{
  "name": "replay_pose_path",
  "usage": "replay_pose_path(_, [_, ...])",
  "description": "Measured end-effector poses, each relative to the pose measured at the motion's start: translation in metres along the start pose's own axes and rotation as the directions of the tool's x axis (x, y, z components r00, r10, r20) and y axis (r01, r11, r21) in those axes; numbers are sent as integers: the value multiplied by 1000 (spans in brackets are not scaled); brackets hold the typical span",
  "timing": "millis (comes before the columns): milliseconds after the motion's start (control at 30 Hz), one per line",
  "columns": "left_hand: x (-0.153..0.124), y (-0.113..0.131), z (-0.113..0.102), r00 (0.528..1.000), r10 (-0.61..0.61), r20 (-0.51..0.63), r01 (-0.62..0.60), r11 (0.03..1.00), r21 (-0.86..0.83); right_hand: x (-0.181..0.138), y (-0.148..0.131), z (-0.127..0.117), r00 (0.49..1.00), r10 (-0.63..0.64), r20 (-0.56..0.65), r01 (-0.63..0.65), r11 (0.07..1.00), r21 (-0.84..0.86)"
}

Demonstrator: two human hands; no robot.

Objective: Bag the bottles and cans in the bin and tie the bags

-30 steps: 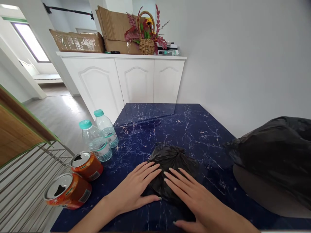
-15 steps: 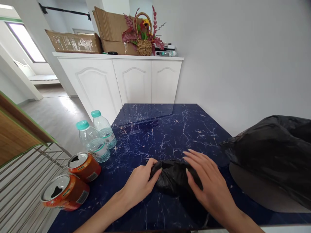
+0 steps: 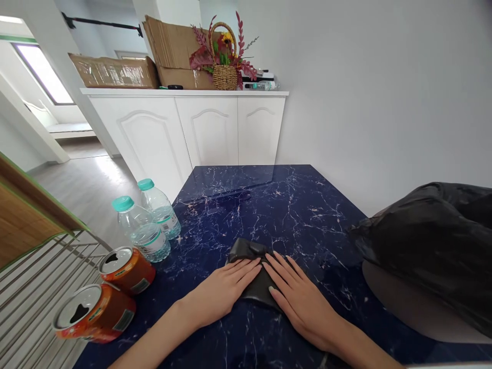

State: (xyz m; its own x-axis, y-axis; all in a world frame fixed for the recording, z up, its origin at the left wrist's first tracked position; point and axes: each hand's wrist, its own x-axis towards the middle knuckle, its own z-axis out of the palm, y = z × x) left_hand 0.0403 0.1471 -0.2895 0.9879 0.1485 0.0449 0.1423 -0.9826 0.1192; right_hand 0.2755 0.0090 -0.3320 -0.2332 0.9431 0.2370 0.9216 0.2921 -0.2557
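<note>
A small folded black plastic bag (image 3: 259, 289) lies on the dark blue marbled table (image 3: 253, 205), with a puffed-up fold along its far edge. Flat on its left part rests my left hand (image 3: 226, 287), fingers stretched out. My right hand (image 3: 295, 292) presses on the right part of the bag, palm down with the fingers extended. The fingertips of both hands come close together over the middle of the bag. Neither hand grips anything; part of the bag is hidden beneath them.
Two orange cans (image 3: 128, 269) and two clear water bottles (image 3: 142, 230) with teal caps line the table's left edge beside a metal rack (image 3: 34, 292). On the right, a black bag (image 3: 430, 246) covers a grey bin (image 3: 400, 302). Beyond stands a white cabinet (image 3: 207, 128).
My left hand has let go of its pinch on the bag and now lies flat. My right hand has come down and leftward onto the bag, which looks flatter and more compact.
</note>
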Motion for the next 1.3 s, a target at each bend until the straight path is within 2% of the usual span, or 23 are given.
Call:
replay_pose_path(133, [-13, -9, -3, 999, -16, 37, 19, 994, -105, -1, 0, -2, 1000, 9, 18, -9, 1000, 17])
replay_pose_path(267, [-20, -12, -9, 999, -30, 19, 33, 993, -115, -1, 1, -1, 998, 30, 47, -32, 999, 34])
replay_pose_path(433, [-15, 7, -17, 985, -48, -166, 55, 998, 35, -2, -2, -3, 999, 41, 22, -43, 996, 73])
replay_pose_path(567, [-11, 33, -28, 967, 68, -247, -43, 994, 104, -19, -6, -9, 995, 98, -16, -95, 986, 139])
replay_pose_path(700, [-16, 48, -34, 972, 109, -207, -86, 989, 118, -53, 1, -16, 981, 194, -9, -188, 959, 213])
replay_pose_path(833, [-9, 51, -27, 991, 94, -96, -79, 985, 150, -81, 15, -20, 930, 368, 10, -352, 879, 322])
replay_pose_path(933, [12, 49, -14, 995, 59, -77, -48, 990, 132, -89, 20, -21, 882, 471, 31, -439, 794, 420])
replay_pose_path(1033, [46, 44, 0, 996, 16, -84, -7, 995, 104, -88, 21, -22, 860, 511, -14, -437, 749, 498])
replay_pose_path(1167, [104, 33, 18, 995, -36, -89, 42, 997, 64, -84, 22, -24, 835, 546, -67, -425, 718, 551])
replay_pose_path(1300, [172, 21, 37, 991, -81, -105, 81, 997, -3, -83, 23, -26, 806, 592, -21, -472, 663, 580])
